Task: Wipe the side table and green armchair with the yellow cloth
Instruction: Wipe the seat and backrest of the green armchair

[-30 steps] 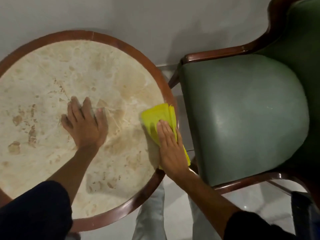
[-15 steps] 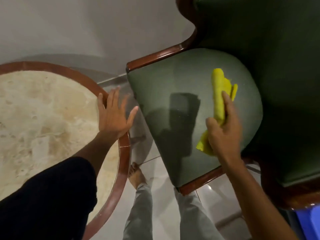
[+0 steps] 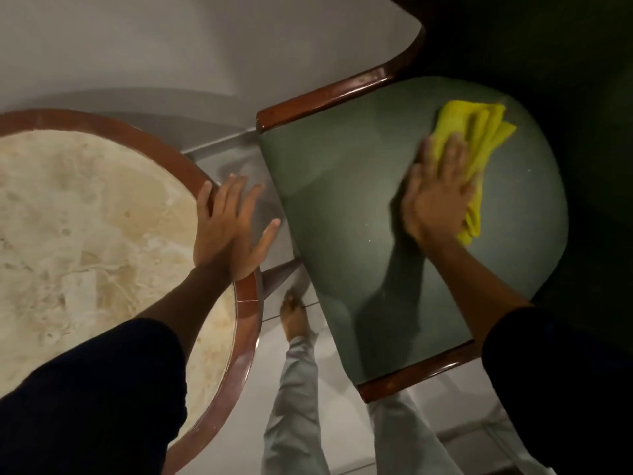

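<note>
Right hand pressing the yellow cloth flat on the green armchair seat.

The right fingers are lying spread over the bunched cloth, pinning it near the seat's back, blurred. The left hand is resting on the wooden rim of the round side table, fingers splayed past the marble surface's edge, holding nothing.

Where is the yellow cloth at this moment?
In the head view, the yellow cloth lies on the right, flat on the green armchair seat near its back edge, pressed under the right hand.
</note>
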A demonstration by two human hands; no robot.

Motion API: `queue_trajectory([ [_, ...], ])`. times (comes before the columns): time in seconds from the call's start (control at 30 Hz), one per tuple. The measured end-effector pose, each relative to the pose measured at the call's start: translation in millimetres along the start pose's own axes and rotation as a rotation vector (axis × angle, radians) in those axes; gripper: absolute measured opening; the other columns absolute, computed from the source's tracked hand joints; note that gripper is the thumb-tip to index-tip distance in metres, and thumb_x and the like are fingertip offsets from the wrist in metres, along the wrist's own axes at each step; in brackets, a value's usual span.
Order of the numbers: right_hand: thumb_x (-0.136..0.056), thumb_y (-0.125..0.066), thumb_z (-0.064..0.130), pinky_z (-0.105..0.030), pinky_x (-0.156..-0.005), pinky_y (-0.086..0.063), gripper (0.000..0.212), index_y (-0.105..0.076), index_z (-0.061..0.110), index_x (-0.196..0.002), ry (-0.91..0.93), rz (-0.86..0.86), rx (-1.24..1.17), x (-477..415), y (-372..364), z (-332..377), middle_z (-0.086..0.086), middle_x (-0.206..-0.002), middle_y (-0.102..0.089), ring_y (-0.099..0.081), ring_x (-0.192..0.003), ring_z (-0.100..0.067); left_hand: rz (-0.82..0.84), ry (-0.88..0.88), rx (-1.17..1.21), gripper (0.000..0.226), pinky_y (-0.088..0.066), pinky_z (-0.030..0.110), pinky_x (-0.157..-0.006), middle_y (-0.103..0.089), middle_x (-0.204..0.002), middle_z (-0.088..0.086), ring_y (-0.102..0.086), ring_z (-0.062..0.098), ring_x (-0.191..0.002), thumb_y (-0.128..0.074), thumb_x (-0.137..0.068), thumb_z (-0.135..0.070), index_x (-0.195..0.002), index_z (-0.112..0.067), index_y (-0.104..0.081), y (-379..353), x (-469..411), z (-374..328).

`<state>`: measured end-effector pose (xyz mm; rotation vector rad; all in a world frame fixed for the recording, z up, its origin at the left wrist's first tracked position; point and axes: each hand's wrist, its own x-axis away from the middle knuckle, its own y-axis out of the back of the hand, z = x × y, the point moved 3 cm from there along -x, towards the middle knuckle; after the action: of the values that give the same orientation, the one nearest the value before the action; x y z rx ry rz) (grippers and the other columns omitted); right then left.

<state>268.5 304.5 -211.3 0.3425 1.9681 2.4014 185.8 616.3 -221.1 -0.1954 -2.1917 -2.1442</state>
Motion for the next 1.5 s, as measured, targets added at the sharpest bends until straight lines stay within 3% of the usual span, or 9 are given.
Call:
queue_trajectory([
  [0.2,-0.101,-0.027,0.041,-0.052,-0.119,-0.011,0.059,-0.008,0.025,-0.154,0.128,0.05,-0.042,5.3,-7.1,31.6,-0.007,-0.165,-0.009,-0.012,-0.151,-0.025,-0.052,-0.017,0.06,0.058,-0.002,0.041,-0.123,-0.051,-0.145,0.009,-0.04,0.027,-0.14,-0.036,-0.095,-0.06,-0.136,-0.02,-0.048,2.2,0.3,-0.7],
  [0.53,-0.099,-0.031,0.027,-0.048,-0.119,-0.013,0.059,-0.016,0.008,-0.153,-0.591,-0.189,-0.175,-31.9,24.4,-122.3,-0.013,-0.163,-0.014,-0.013,-0.15,-0.027,-0.062,-0.002,0.122,0.055,-0.017,0.051,-0.121,-0.054,-0.142,0.007,-0.043,0.025,-0.137,-0.034,-0.096,-0.058,-0.135,-0.021,-0.048,5.4,2.1,-0.2],
  [0.83,-0.091,-0.04,0.029,-0.049,-0.118,-0.019,0.064,-0.025,0.012,-0.151,0.552,0.106,0.123,112.9,-43.6,93.2,-0.009,-0.159,-0.029,-0.025,-0.148,-0.027,-0.082,-0.007,0.154,0.056,-0.02,0.049,-0.121,-0.057,-0.139,0.008,-0.046,0.026,-0.135,-0.031,-0.098,-0.057,-0.134,-0.019,-0.049,7.7,3.6,-1.3],
  [0.97,-0.09,-0.028,0.025,-0.049,-0.121,-0.009,0.062,-0.025,0.015,-0.152,0.792,0.208,0.337,176.4,-54.9,71.6,-0.004,-0.159,-0.031,-0.025,-0.148,-0.021,-0.106,-0.004,0.186,0.059,-0.019,0.049,-0.12,-0.054,-0.141,0.013,-0.045,0.028,-0.135,-0.028,-0.099,-0.057,-0.139,-0.016,-0.043,9.3,3.6,-1.2],
  [1.07,-0.092,-0.042,0.025,-0.049,-0.118,-0.009,0.062,-0.022,0.018,-0.151,0.536,0.127,0.17,186.9,-34.5,-16.9,-0.009,-0.159,-0.024,-0.006,-0.15,-0.016,-0.074,0.009,0.191,0.062,-0.019,0.052,-0.12,-0.053,-0.142,0.013,-0.044,0.03,-0.137,-0.028,-0.098,-0.06,-0.14,-0.017,-0.043,8.5,2.5,-1.4],
  [1.2,-0.102,-0.032,0.028,-0.056,-0.118,-0.017,0.053,-0.022,0.013,-0.153,-0.527,-0.164,-0.132,126.1,-1.7,-109.3,-0.014,-0.162,-0.018,-0.012,-0.151,-0.027,-0.066,-0.009,0.17,0.06,-0.019,0.055,-0.121,-0.053,-0.143,0.012,-0.043,0.029,-0.138,-0.029,-0.098,-0.061,-0.138,-0.018,-0.045,9.2,2.5,-4.2],
  [1.27,-0.102,-0.023,0.031,-0.057,-0.118,-0.017,0.054,-0.017,0.014,-0.154,-0.746,-0.214,-0.159,102.1,0.9,-102.8,-0.011,-0.163,-0.015,-0.012,-0.151,-0.027,-0.063,-0.01,0.161,0.061,-0.018,0.055,-0.121,-0.053,-0.143,0.011,-0.043,0.028,-0.138,-0.029,-0.097,-0.061,-0.138,-0.019,-0.045,8.1,2.7,-4.1],
  [1.37,-0.101,-0.023,0.029,-0.053,-0.118,-0.014,0.054,-0.018,0.013,-0.153,-0.576,-0.186,-0.163,90.4,-6.0,-63.2,-0.01,-0.163,-0.016,-0.012,-0.151,-0.027,-0.054,-0.022,0.146,0.06,-0.018,0.055,-0.12,-0.053,-0.142,0.01,-0.044,0.027,-0.137,-0.029,-0.097,-0.062,-0.137,-0.02,-0.045,6.5,2.6,-3.9],
  [1.5,-0.096,-0.035,0.02,-0.046,-0.119,-0.012,0.057,-0.023,0.014,-0.152,0.05,-0.049,-0.12,116.1,-25.9,20.9,-0.008,-0.162,-0.022,-0.014,-0.15,-0.023,-0.026,-0.023,0.121,0.06,-0.017,0.054,-0.12,-0.052,-0.143,0.012,-0.044,0.029,-0.137,-0.029,-0.097,-0.061,-0.138,-0.02,-0.045,7.3,2.9,-3.7],
])
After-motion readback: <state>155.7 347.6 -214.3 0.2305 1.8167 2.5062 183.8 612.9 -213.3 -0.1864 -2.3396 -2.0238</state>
